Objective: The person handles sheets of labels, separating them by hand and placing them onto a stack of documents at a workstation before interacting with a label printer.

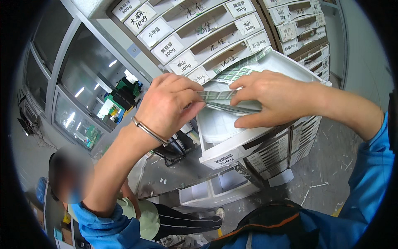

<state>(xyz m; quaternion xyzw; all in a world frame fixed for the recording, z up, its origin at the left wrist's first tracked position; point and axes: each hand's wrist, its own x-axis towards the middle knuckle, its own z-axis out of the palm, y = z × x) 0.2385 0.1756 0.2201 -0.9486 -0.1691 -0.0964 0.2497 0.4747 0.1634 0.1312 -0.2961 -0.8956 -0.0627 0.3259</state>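
A stack of thin green-and-white printed sheets (224,108) bends between my two hands over a pulled-out white drawer (224,150). My left hand (168,101) pinches the left end of the stack between thumb and fingers; a metal bangle circles that wrist. At the right end, my right hand (275,97) has its fingers curled over the top, with the thumb below, gripping the sheets. More green-gridded sheets (242,71) lie at the back of the drawer. Part of the drawer's floor shows white beneath the stack.
Behind stands a cabinet of labelled drawers (207,37), with another drawer stack (296,25) to its right. Lower down, an open white divided bin (219,189) sits near the floor. A person in a pale green top (149,218) is at lower left, near a glass partition (89,62).
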